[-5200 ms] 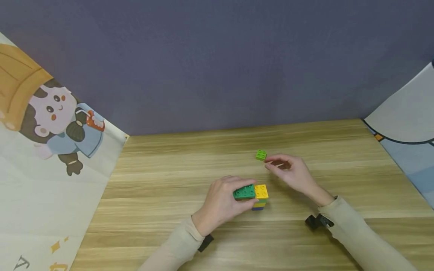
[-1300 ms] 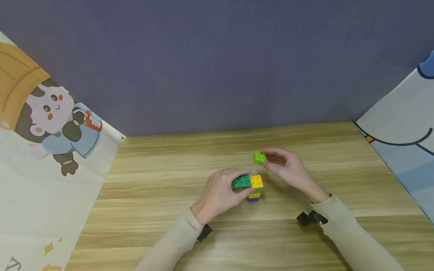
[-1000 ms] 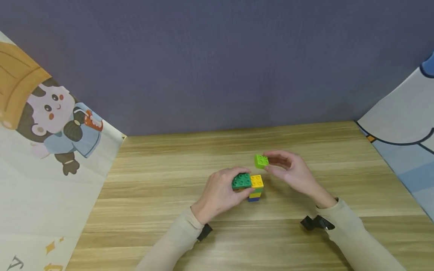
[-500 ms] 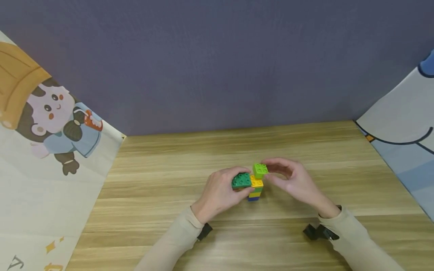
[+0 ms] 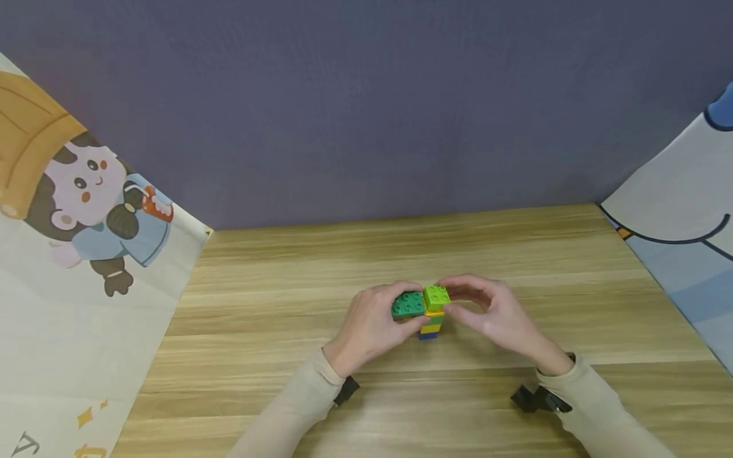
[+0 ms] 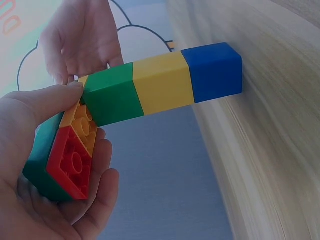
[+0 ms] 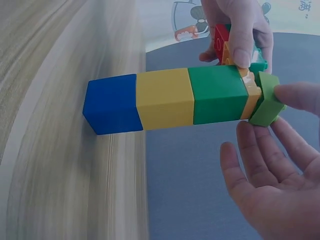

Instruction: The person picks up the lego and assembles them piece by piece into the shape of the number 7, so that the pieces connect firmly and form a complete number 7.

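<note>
A tower of toy building bricks stands on the table, with a blue brick [image 6: 215,72] at the bottom, then a yellow brick [image 6: 164,84] and a green brick [image 6: 112,95]. A thinner orange-yellow brick [image 7: 251,95] tops it and extends leftward beneath a dark green brick [image 5: 408,305], beside a red brick [image 6: 62,157]. My left hand [image 5: 369,327] grips this overhanging part between thumb and fingers. My right hand [image 5: 497,315] pinches a lime green brick [image 7: 269,102] on the tower's top studs. In the right wrist view the lime brick sits tilted, a gap showing at one side.
The wood-grain table [image 5: 275,273] ends at a dark blue-grey upright panel [image 5: 366,114] behind. A white panel [image 5: 57,331] with a cartoon figure stands at left, another printed panel [image 5: 676,216] at right. Black wrist devices [image 5: 535,399] hang under the sleeves.
My right hand has picked up the lime brick from the table behind the tower and brought it forward and down onto the yellow studs. My left hand has kept its hold.
</note>
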A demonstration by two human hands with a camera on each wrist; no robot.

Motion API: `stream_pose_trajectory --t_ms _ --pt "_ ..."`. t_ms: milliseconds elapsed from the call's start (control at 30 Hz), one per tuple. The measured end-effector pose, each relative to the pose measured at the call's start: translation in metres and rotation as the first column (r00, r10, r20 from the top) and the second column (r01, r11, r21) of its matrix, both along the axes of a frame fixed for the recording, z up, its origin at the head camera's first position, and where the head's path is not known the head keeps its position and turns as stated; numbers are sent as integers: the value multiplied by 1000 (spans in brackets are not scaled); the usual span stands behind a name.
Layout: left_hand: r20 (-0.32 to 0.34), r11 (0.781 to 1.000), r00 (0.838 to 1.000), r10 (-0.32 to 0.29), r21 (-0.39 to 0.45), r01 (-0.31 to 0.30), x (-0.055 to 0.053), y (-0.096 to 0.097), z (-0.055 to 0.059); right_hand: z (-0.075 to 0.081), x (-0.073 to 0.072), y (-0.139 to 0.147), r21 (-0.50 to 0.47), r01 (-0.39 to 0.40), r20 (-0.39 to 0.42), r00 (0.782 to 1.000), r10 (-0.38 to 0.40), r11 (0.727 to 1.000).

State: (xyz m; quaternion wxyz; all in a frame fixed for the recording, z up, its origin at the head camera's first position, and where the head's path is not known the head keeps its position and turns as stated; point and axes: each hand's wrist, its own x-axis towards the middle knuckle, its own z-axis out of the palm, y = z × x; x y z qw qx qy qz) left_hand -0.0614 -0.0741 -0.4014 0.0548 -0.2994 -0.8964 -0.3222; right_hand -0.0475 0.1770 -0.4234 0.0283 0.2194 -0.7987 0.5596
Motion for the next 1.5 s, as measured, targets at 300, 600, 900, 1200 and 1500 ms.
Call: stream_pose_trajectory --t_ms 300,600,900,1200,1500 --pt "-21 1000 999 -24 0 24 0 -1 0 0 2 -4 28 -5 -80 997 8 1000" --pt "32 1000 999 -19 -7 19 -1 0 0 -1 2 -8 72 26 -139 990 -16 997" --pt "42 999 999 -33 -1 33 -2 0 0 -5 1 -11 85 55 -192 981 -38 995" --pt "-1 998 998 -65 20 65 -4 3 -1 -7 0 -13 69 38 -174 984 -26 997" --pt "56 996 995 -80 38 78 -3 4 2 -7 0 -13 70 46 -174 984 -34 996"
